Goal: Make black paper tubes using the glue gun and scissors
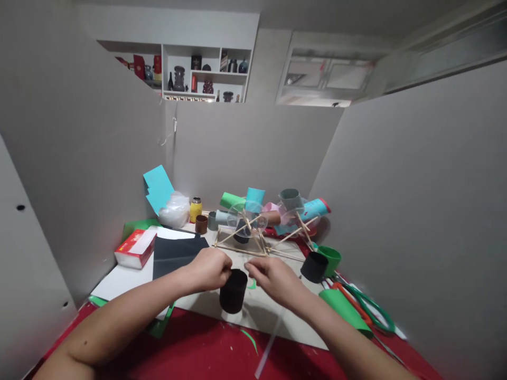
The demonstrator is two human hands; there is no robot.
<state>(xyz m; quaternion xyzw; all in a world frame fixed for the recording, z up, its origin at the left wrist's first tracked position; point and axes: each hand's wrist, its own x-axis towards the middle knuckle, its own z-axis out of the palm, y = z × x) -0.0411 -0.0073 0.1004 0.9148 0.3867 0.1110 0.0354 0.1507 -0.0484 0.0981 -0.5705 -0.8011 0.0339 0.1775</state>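
A black paper tube [233, 295] stands upright in front of me, near the front edge of a pale board [198, 306]. My left hand [209, 268] is closed, its fingertips pinching the tube's upper left rim. Just right of that rim, my right hand [271, 274] hovers with thumb and forefinger pinched together; anything between them is too small to make out. Beyond both hands is a frame of thin wooden sticks [241, 248] with clear round plastic pieces [247, 219]. A second black tube [314, 267] and a green tube [330, 258] stand to the right.
Black paper [178, 253] and a red-and-white box [135, 248] lie left. Several coloured tubes, a yellow jar [195, 210] and a plastic bag [174, 210] sit at the back. Right are orange-handled scissors [354, 303] and green tape [376, 311]. Grey panels [428, 200] enclose the red table [198, 343].
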